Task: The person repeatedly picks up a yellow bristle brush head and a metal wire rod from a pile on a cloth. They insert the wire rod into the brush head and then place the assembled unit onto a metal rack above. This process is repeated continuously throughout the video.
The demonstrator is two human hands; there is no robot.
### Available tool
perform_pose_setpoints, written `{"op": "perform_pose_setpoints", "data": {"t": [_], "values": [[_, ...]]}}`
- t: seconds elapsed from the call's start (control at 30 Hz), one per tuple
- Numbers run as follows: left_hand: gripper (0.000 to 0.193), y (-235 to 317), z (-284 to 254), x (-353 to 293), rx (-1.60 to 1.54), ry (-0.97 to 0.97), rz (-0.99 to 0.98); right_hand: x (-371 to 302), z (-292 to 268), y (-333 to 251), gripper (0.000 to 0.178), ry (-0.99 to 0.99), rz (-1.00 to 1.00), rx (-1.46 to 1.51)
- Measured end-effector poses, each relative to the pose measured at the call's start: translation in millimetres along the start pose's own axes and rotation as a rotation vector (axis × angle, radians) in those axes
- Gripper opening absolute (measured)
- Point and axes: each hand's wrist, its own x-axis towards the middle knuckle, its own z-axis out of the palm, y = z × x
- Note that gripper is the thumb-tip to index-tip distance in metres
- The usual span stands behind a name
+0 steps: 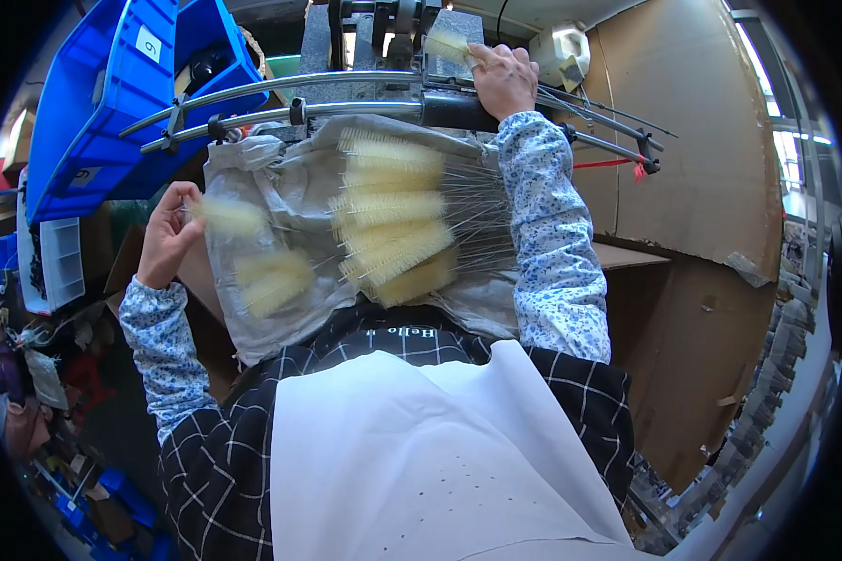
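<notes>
A pile of bottle brushes with cream bristles and thin wire stems lies on a greyish sheet in front of me. My left hand is closed, thumb and fingers pinching the end of another cream brush, which is blurred. Below that one, more blurred cream bristles lie over the sheet's left part. At the metal machine, my right hand has its fingers closed at the end of a small cream brush. Its fingertips are partly hidden, and the brush's stem cannot be seen.
Two curved metal rails run across in front of the machine. Blue bins stand at the far left, with a clear drawer case below. Large cardboard sheets wall the right side. A red ribbon hangs by the rail's right end.
</notes>
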Motion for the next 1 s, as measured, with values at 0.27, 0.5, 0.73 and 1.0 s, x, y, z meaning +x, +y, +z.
{"op": "perform_pose_setpoints", "data": {"t": [0.27,0.5,0.73,1.0], "values": [[0.029,25,-10,-12,0.031,0.149,0.162,26,21,5,0.039,-0.087,-0.048,-0.098],[0.035,23,-29,-24,-0.12,0.324,0.206,18,22,28,0.058,0.019,0.013,-0.114],[0.042,31,-45,-32,-0.333,0.545,0.375,-4,19,49,0.042,0.034,0.182,0.113],[0.041,33,-65,-33,-0.57,0.626,0.457,0,27,23,0.038,0.075,0.155,0.161]]}}
